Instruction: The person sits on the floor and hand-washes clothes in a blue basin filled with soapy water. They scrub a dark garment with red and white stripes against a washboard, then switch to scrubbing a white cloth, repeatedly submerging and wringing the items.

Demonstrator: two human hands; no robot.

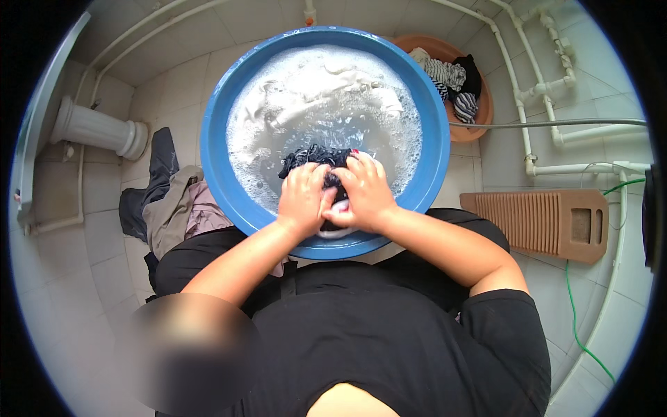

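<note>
Both my hands are at the near side of a large blue basin (217,149) filled with sudsy water. My left hand (303,198) is closed on a dark, wet garment (313,154) with some white and a bit of red on it. Close beside it, my right hand (365,191) grips the same garment, the thumbs nearly meeting. Part of the cloth bunches up beyond my fingers and part hangs toward the near rim; the rest is hidden under my hands. Pale wet cloth (326,90) floats in the foam at the far side of the basin.
Left of the basin, a pile of grey, beige and pink clothes (170,208) lies on the tiles near a white pedestal (97,128). An orange basin (483,132) holds striped and dark clothes at the far right. A brown washboard (535,222) rests at right, near white pipes (521,118) and a green cord (573,313).
</note>
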